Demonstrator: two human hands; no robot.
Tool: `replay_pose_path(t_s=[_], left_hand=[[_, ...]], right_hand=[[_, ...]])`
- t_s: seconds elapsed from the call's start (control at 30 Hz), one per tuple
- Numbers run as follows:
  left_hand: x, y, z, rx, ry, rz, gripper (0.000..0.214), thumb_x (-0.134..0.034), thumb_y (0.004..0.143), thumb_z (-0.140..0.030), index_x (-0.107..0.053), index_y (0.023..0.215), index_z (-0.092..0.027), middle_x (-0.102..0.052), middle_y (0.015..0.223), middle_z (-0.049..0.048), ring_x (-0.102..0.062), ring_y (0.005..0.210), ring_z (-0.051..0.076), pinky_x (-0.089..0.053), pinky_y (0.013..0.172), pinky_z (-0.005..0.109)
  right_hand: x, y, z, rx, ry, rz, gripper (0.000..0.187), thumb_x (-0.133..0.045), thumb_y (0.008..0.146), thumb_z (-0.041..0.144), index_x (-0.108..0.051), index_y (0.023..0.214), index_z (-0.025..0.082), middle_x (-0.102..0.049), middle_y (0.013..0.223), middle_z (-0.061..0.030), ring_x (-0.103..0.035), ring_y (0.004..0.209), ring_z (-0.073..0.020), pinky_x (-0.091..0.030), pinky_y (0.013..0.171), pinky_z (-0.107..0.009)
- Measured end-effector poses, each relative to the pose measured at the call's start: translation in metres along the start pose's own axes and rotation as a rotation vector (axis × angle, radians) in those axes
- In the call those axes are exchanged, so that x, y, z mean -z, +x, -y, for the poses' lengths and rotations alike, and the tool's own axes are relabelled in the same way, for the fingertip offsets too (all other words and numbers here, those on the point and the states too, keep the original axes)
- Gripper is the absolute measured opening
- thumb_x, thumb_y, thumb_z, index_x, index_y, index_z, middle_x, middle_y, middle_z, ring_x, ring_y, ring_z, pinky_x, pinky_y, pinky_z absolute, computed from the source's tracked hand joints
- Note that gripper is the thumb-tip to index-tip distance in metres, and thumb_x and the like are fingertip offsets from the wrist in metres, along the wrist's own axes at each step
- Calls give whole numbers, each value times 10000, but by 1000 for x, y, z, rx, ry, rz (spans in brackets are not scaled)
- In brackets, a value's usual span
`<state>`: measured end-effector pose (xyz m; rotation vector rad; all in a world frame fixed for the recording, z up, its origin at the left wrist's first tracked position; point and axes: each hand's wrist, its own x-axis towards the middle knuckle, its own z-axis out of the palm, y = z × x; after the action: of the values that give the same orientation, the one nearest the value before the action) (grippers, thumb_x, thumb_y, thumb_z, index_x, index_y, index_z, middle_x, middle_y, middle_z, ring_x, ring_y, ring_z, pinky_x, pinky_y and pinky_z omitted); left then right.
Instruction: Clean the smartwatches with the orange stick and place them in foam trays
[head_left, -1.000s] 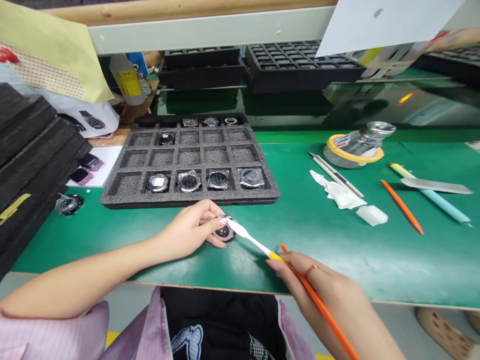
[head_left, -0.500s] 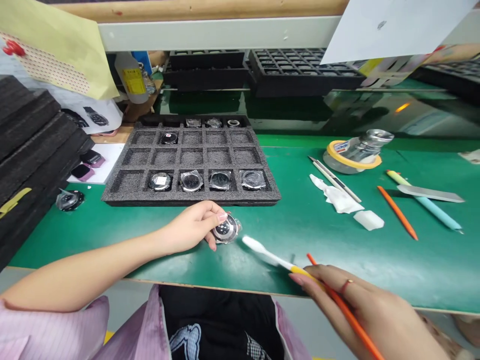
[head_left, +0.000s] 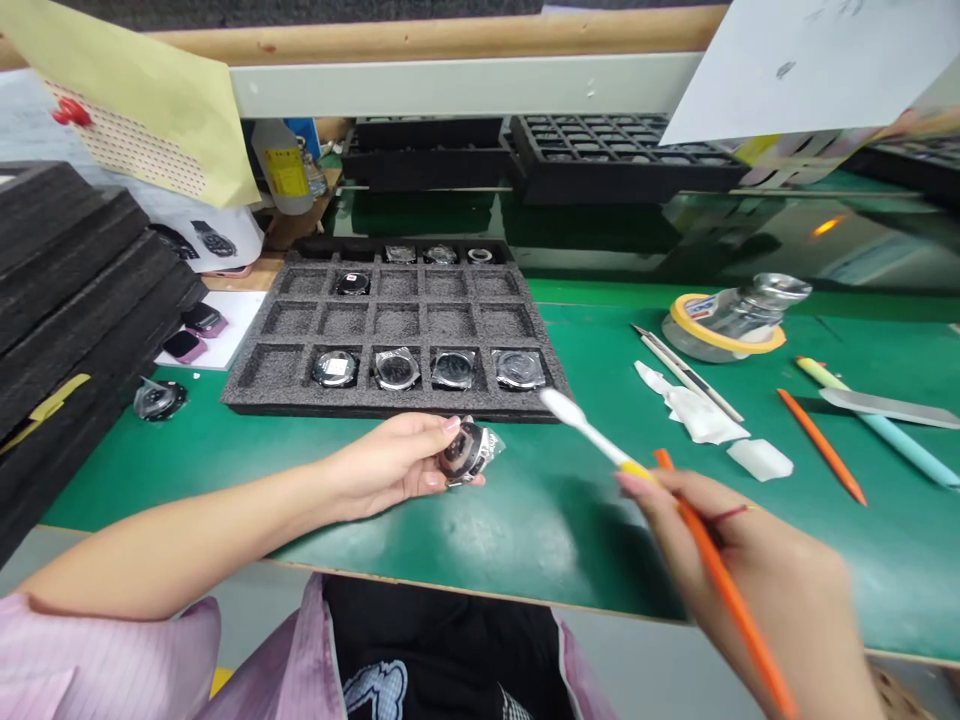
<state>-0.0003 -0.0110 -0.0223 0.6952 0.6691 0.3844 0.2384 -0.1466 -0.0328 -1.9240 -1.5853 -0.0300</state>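
Note:
Between the thumb and fingers of my left hand (head_left: 401, 455) is a round watch case (head_left: 463, 452), tilted on its side, with clear film sticking out at its right. My right hand (head_left: 742, 550) grips a toothbrush (head_left: 592, 435) with a white head and a yellow band, its bristle end raised to the left. An orange stick (head_left: 731, 590) lies in the same grip, running down past the palm. The brush head is apart from the watch case. Just behind my left hand stands a grey foam tray (head_left: 397, 410) with several watch cases (head_left: 454, 369) in its front row.
Stacked black foam trays (head_left: 67, 290) rise at the left, beside a loose watch case (head_left: 159, 400). To the right lie a tweezer-like tool (head_left: 690, 375), white tissue (head_left: 701, 412), a white block (head_left: 760, 459), an orange pencil-like stick (head_left: 821, 445), a blade (head_left: 892, 407) and a yellow-rimmed bowl (head_left: 724, 340).
My left hand has turned the watch case from its back facing up onto its side. My right hand, with toothbrush and orange stick, has moved up and right, away from the case.

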Motion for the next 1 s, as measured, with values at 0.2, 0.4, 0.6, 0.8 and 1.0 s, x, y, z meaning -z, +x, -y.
replay_pose_path(t_s=[0.2, 0.4, 0.6, 0.8, 1.0], left_hand=[[-10, -9, -2, -21, -209, 82, 224, -683, 942, -232, -686, 800, -59, -665, 741, 80, -575, 524, 37, -326, 428, 99], [-12, -12, -1, -37, -323, 98, 185, -666, 944, -176, -696, 824, -39, -656, 752, 87, -557, 499, 26, -343, 407, 83], [-12, -15, -2, -34, -358, 113, 167, -764, 874, -206, -705, 833, -55, -644, 761, 90, -620, 625, 80, -341, 393, 71], [-14, -15, -4, -37, -393, 52, 177, -652, 951, -158, -682, 819, -45, -634, 753, 84, -570, 533, 39, -365, 399, 68], [-16, -15, -8, -15, -401, 55, 173, -639, 958, -153, -667, 818, -55, -627, 768, 86, -654, 633, 87, -337, 370, 61]], right_hand=[[0, 4, -2, -171, 37, -1, 456, -535, 921, 634, -694, 767, 235, -701, 644, -4, -561, 473, -140, -462, 457, -229], [-14, -10, 33, 105, 199, 0, 378, -495, 997, 494, -677, 781, 243, -639, 611, 6, -533, 472, -113, -450, 509, -219], [-10, 4, 26, 99, 32, -140, 366, -517, 987, 491, -682, 797, 225, -699, 654, -29, -597, 493, -135, -470, 513, -230], [-13, 0, 34, 191, 139, -46, 306, -516, 1004, 446, -686, 836, 255, -707, 703, -14, -617, 542, -129, -475, 560, -226], [-4, 15, 7, 47, -53, -123, 422, -512, 963, 579, -706, 807, 238, -707, 642, -30, -624, 509, -167, -467, 481, -259]])
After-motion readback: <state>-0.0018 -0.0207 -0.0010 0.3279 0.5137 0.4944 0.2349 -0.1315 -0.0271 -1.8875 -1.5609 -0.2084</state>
